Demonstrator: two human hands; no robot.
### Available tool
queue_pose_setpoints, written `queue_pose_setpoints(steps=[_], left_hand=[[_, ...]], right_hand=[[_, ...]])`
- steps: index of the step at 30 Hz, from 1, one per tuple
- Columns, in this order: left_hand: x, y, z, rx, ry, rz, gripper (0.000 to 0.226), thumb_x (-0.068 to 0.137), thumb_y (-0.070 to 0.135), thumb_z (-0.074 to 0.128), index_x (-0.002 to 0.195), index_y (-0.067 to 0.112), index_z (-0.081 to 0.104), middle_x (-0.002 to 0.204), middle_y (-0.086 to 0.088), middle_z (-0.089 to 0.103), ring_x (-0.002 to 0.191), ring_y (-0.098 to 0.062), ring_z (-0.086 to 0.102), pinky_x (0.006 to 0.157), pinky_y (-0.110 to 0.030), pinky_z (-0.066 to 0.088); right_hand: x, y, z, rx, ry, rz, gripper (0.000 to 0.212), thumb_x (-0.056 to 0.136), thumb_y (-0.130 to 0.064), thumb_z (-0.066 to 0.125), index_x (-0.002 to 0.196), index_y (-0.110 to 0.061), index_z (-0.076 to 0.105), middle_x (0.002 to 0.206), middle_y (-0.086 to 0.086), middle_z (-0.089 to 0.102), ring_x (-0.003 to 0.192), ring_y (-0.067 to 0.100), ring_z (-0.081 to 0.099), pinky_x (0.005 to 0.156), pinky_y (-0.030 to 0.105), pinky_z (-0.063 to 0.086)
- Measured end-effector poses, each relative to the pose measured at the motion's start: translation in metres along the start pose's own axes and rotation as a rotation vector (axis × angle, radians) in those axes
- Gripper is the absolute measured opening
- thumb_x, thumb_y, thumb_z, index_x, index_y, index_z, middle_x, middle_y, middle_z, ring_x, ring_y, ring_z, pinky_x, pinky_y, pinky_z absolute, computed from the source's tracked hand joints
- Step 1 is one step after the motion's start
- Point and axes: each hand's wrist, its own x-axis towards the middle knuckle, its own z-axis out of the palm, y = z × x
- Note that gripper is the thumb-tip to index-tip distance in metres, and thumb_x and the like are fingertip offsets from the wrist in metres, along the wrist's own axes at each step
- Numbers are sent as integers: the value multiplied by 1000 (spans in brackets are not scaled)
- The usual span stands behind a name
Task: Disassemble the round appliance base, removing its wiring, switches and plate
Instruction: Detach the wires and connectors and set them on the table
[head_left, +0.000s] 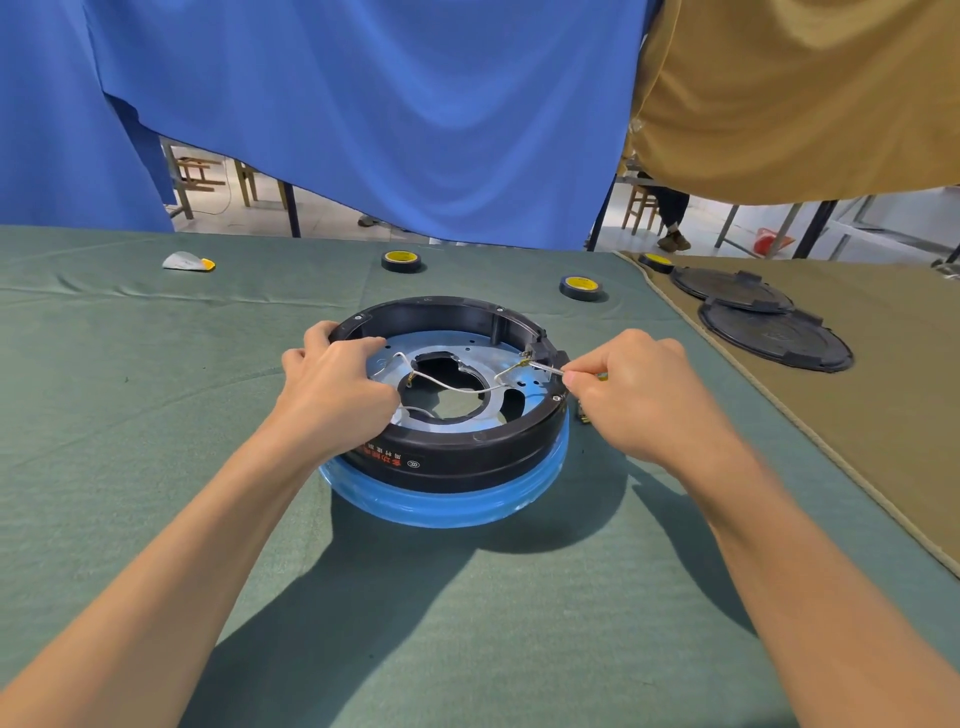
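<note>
Tabletop and surroundings. A green cloth (156, 415) covers the tabletop; a tan cloth (831, 415) overlaps its right edge and carries two overlapping black lids (774, 338). The round appliance base (467, 447), a black ring on a blue-wrapped rim (447, 504), sits at the tabletop's centre, its metal plate (457, 353) and white wires (457, 387) exposed. The left hand (337, 384) grips the base's left rim, fingers curled over it. The right hand (634, 389) pinches a thin metal shaft (545, 367) reaching the switch block (540, 353) at the right rim. Three yellow-cored tape rolls (401, 260) and a crumpled scrap (188, 261) lie along the far edge. Behind hang a blue curtain (389, 104) and a tan curtain (805, 93); below them show a pale floor and a wooden stool (641, 208).
</note>
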Motion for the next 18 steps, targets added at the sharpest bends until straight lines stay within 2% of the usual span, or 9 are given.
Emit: queue_pose_setpoints(steps=[2,4,7,10,15,18], left_hand=[[0,0,0,-3,-2,0,65,82,11,52,143,28,41,152,-4,17,134,-34,16,104,-43,26],[-1,1,-1,-6,-6,-1,65,81,10,52,143,27,41,152,-5,17,134,-34,16,105,-44,26],[-2,1,-1,-1,-9,-4,65,81,9,51,142,27,42,152,-5,17,134,-34,16,105,-44,26],[-2,2,-2,2,-15,-9,65,81,9,51,142,27,42,152,-5,16,135,-35,15,105,-45,25],[-2,2,-2,-11,-18,-2,64,81,8,50,141,28,44,152,-4,17,134,-33,15,105,-46,25],[-2,2,-3,-22,-17,12,63,80,6,50,139,28,47,152,-5,18,135,-32,15,107,-45,23]], right_hand=[[-1,-1,-2,-4,9,0,26,91,-10,46,92,0,70,65,21,63,69,28,46,68,44,51],[-2,-3,-2,-13,-11,-5,29,91,-10,45,77,1,68,55,17,51,64,29,38,64,39,47],[-5,-9,-3,-56,-37,-22,39,89,-7,46,50,-7,42,46,4,32,61,25,30,54,35,30],[-7,-12,-4,-94,-37,-40,45,89,-5,47,47,-13,31,42,-1,27,58,24,29,49,33,23],[-8,-17,-2,-115,-15,-8,43,91,-10,48,50,-15,33,51,4,35,54,21,33,45,30,22],[-4,-18,-4,-107,-35,-9,41,88,-7,47,50,-13,32,48,3,31,53,22,30,46,30,22]])
